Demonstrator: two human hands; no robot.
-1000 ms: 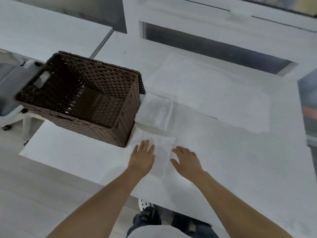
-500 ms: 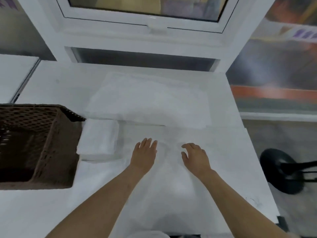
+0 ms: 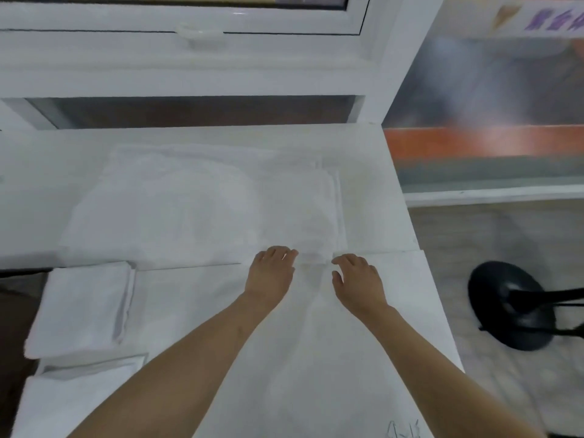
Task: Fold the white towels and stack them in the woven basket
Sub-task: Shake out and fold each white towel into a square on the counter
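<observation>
Both hands reach the near edge of the large flat white towel [image 3: 202, 203] spread on the white surface [image 3: 316, 358]. The left hand [image 3: 271, 270] and right hand [image 3: 357, 279] curl their fingers at that hem; whether either grip has cloth yet, I cannot tell. Two folded white towels [image 3: 85, 305] lie left of the big towel. Best to pinch the hem at matching spots and lift evenly.

An indoor workroom: a white worktop [image 3: 395, 311] under the hands, a white-framed window [image 3: 196, 33] beyond them, a black stool base [image 3: 512, 308] right.

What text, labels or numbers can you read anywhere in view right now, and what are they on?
Purple characters on the banner behind the glass, top right: too blurred to read.
Thin scribbled marks on the table at its near right corner: not legible.
White towels: no visible labels or print.
</observation>
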